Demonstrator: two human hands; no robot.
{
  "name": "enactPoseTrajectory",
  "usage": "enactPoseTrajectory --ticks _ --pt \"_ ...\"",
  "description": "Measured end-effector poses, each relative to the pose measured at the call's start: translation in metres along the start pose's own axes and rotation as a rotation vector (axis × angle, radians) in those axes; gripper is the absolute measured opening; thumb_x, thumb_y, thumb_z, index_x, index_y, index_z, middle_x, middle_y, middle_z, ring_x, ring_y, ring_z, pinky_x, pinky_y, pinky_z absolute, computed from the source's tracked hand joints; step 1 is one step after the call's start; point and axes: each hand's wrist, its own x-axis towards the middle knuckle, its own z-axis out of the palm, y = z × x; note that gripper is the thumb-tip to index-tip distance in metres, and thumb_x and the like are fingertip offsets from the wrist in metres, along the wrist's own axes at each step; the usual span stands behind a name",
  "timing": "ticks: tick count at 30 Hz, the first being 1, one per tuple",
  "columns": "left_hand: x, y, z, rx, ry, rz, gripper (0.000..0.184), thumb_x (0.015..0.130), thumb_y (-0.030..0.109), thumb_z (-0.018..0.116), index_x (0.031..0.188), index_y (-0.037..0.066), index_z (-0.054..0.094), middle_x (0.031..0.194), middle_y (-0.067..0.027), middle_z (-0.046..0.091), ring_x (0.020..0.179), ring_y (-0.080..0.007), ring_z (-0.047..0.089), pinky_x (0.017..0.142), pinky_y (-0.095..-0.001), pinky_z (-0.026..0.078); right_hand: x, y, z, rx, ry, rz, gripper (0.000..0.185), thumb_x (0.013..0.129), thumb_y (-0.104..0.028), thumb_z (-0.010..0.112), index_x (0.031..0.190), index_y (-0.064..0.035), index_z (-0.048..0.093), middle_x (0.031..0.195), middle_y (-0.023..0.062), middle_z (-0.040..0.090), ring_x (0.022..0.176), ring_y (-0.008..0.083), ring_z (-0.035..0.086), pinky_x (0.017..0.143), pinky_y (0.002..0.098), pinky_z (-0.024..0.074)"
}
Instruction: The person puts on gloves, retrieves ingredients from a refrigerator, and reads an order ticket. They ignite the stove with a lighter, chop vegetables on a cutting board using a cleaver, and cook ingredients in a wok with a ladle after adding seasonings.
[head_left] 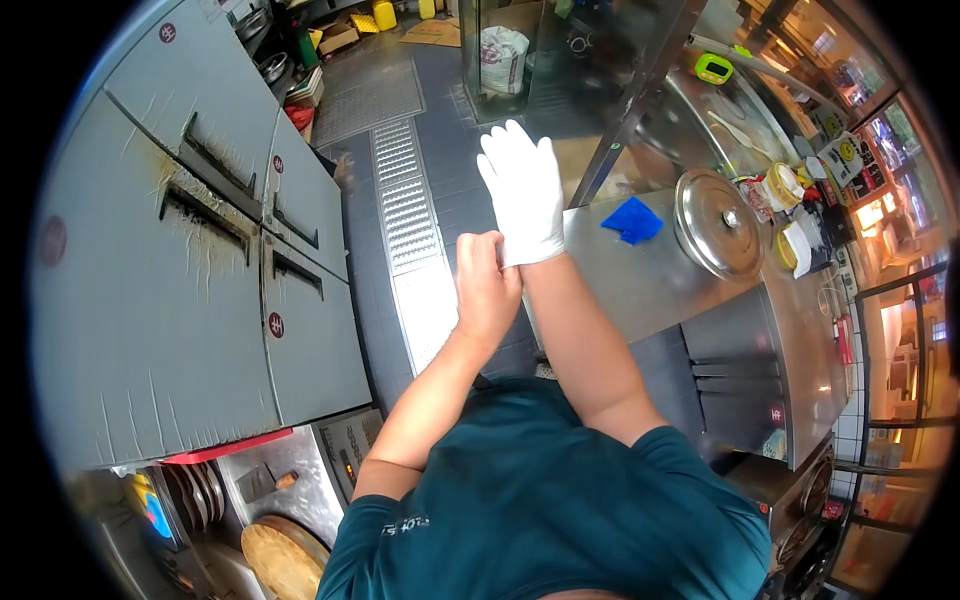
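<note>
A white glove covers my right hand (pixel 525 195), which is held up in front of me with its fingers spread. Bare and closed, my left hand (pixel 485 280) pinches the cuff of the white glove (pixel 540 245) at the wrist. To the right, a crumpled blue cloth or glove (pixel 633 220) lies on the steel counter (pixel 610 290). Beside it is a round steel lid (pixel 719 223) with a knob.
Grey cabinets (pixel 180 300) with black handles stand on the left. A floor drain grate (pixel 405 200) runs ahead. A metal post (pixel 640 100) rises beyond the counter. Tubs and a green timer (pixel 713 68) are at the right. A round wooden board (pixel 283 560) is at lower left.
</note>
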Motion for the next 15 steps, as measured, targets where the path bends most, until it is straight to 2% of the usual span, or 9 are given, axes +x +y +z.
enactPoseTrajectory --ticks 2,3,6,7,12,13,15 --pt "0.009 0.0 -0.006 0.132 0.076 0.137 0.022 0.079 -0.002 0.073 0.094 0.002 0.058 0.083 -0.0101 0.055 0.074 -0.0282 0.058 0.063 -0.0399 0.049 -0.002 -0.005 0.016 0.146 -0.031 0.004 0.077 0.108 -0.056 0.039 0.161 -0.0016 0.028 0.166 0.0191 0.028 0.153 0.0355 0.03 0.127 0.0476 0.0215" --pt "0.012 -0.002 -0.011 0.198 0.113 0.208 0.02 0.078 0.0 0.075 0.091 0.002 0.059 0.083 -0.01 0.055 0.075 -0.0284 0.059 0.063 -0.0397 0.05 -0.002 -0.008 0.021 0.103 -0.061 -0.021 0.087 0.103 -0.067 0.036 0.163 -0.0047 0.024 0.168 0.0185 0.025 0.153 0.0396 0.028 0.127 0.0529 0.0197" --pt "0.002 -0.01 -0.027 0.379 -0.181 0.289 0.017 0.078 0.009 0.076 0.084 0.003 0.061 0.081 -0.0102 0.057 0.075 -0.0295 0.062 0.061 -0.0396 0.053 -0.014 -0.01 0.036 0.24 -0.104 0.015 0.088 0.103 -0.071 0.029 0.165 -0.0093 0.021 0.171 0.0172 0.019 0.154 0.0415 0.026 0.125 0.0539 0.0219" --pt "-0.003 -0.009 -0.031 0.398 -0.262 0.323 0.015 0.078 0.011 0.075 0.081 0.004 0.062 0.08 -0.0098 0.057 0.074 -0.0287 0.062 0.059 -0.039 0.053 -0.016 -0.01 0.037 0.239 -0.109 0.035 0.091 0.101 -0.075 0.027 0.166 -0.0122 0.02 0.171 0.0178 0.018 0.153 0.0441 0.025 0.125 0.0573 0.0213" --pt "-0.018 0.004 -0.051 0.585 -0.644 0.549 0.01 0.074 0.013 0.07 0.069 0.008 0.063 0.072 -0.0064 0.056 0.068 -0.0237 0.061 0.051 -0.0362 0.051 -0.022 -0.006 0.037 0.283 -0.081 0.071 0.093 0.1 -0.077 0.025 0.166 -0.0114 0.019 0.171 0.0185 0.018 0.154 0.0432 0.023 0.125 0.0576 0.0211" --pt "-0.017 0.007 -0.055 0.602 -0.623 0.602 0.009 0.072 0.013 0.068 0.065 0.01 0.063 0.07 -0.0041 0.055 0.068 -0.0204 0.06 0.05 -0.0341 0.049 -0.022 -0.003 0.035 0.298 -0.061 0.083 0.094 0.1 -0.077 0.024 0.166 -0.0107 0.018 0.171 0.0187 0.017 0.155 0.0423 0.023 0.125 0.0571 0.0213" --pt "-0.011 0.011 -0.065 0.582 -0.64 0.627 0.009 0.072 0.012 0.069 0.066 0.01 0.063 0.069 -0.0044 0.055 0.067 -0.0213 0.06 0.05 -0.0346 0.049 -0.016 0.007 0.025 0.184 -0.044 0.018 0.097 0.099 -0.078 0.027 0.165 -0.0085 0.018 0.17 0.019 0.018 0.156 0.0404 0.02 0.125 0.0578 0.0213"
